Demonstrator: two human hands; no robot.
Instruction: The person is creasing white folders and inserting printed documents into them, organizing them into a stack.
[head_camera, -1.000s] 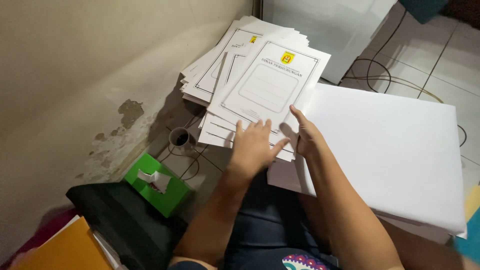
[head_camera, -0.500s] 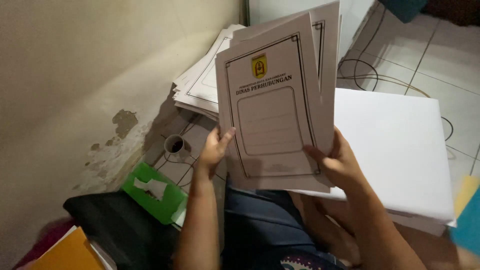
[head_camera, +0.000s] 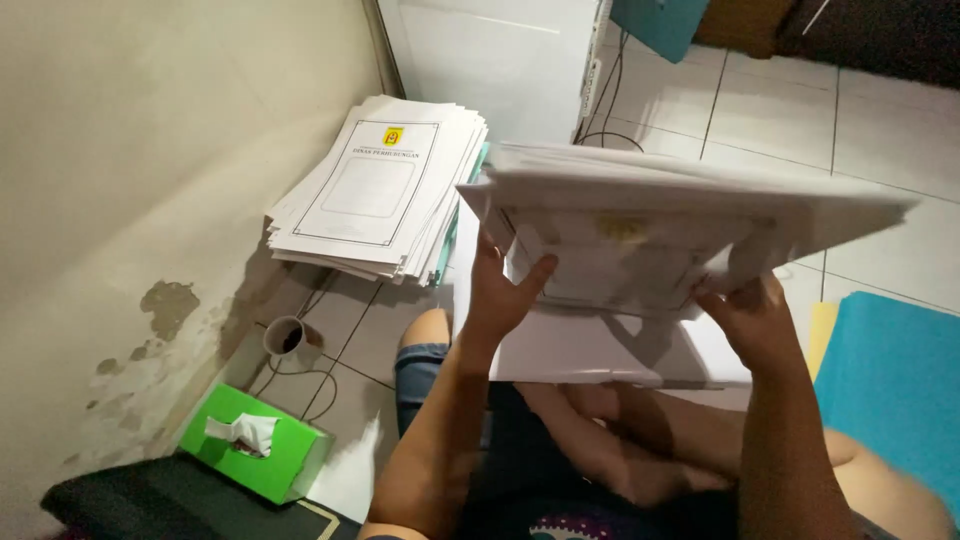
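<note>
Both hands (head_camera: 505, 290) (head_camera: 745, 310) grip a thick paper bundle (head_camera: 680, 215) (flat, white sheets).

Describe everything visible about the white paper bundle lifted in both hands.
The thick bundle of white paper sheets is held nearly flat, seen edge-on and from below. Its layered edges look slightly uneven; a faint yellow emblem shows on the underside. The left hand supports its near-left underside, the right hand its right. It hangs above the person's lap, apart from the floor stack.

Tiled floor (head_camera: 880, 110); paper stack (head_camera: 375, 190); tissue box (head_camera: 255, 455)
</note>
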